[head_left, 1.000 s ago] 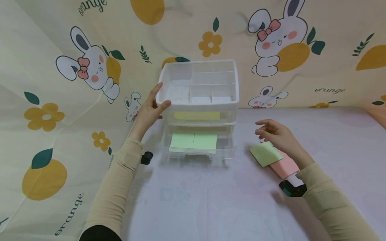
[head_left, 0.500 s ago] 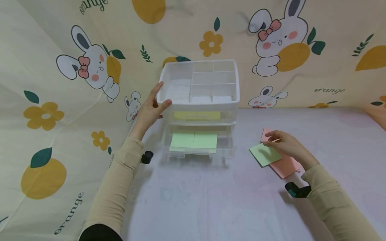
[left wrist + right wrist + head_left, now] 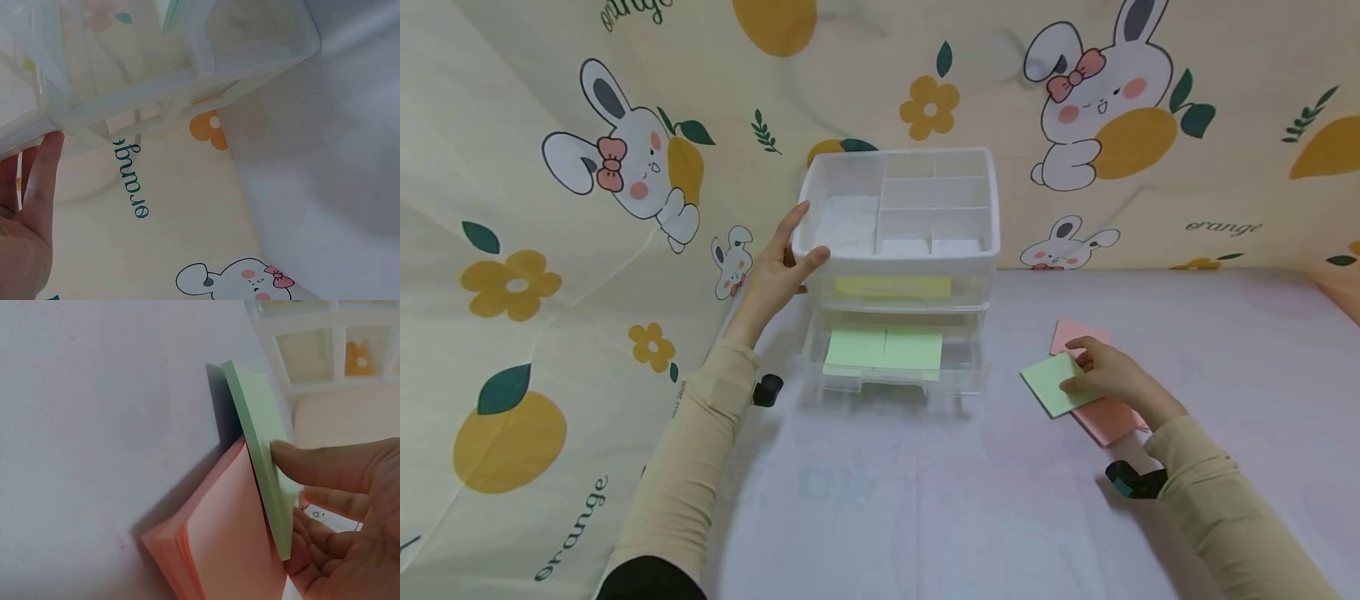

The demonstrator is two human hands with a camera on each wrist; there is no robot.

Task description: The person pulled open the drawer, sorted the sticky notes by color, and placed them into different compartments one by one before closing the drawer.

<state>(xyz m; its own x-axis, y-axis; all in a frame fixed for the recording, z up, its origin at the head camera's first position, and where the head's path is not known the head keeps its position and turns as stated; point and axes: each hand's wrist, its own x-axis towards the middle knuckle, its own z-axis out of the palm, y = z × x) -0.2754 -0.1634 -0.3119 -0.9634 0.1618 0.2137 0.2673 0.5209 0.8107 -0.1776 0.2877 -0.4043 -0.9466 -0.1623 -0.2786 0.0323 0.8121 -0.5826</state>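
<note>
Across the back and left ran a cream cloth [image 3: 850,92] printed with white rabbits and oranges, and below it stretched the pale lilac surface [image 3: 865,500]. Up at the middle stood the white-and-clear plastic drawer unit [image 3: 898,265], upright, its top tray split into compartments. And there was the left hand [image 3: 772,279], clamped on the tray's front left corner, thumb over the rim, fingers against the side! Over on the right, the right hand [image 3: 1116,375] was down low, its fingers drawn nearly together. Beneath it lay salmon-pink paper [image 3: 1105,421], showing at both ends; one pad or two, you couldn't tell. Pale green notes [image 3: 883,350] sat side by side in the lower drawer, yellow notes [image 3: 892,287] in the upper one. And the square light-green paper pad [image 3: 1047,385]? Right of the unit, overlapping the pink, pinched between the right thumb and fingers!
</note>
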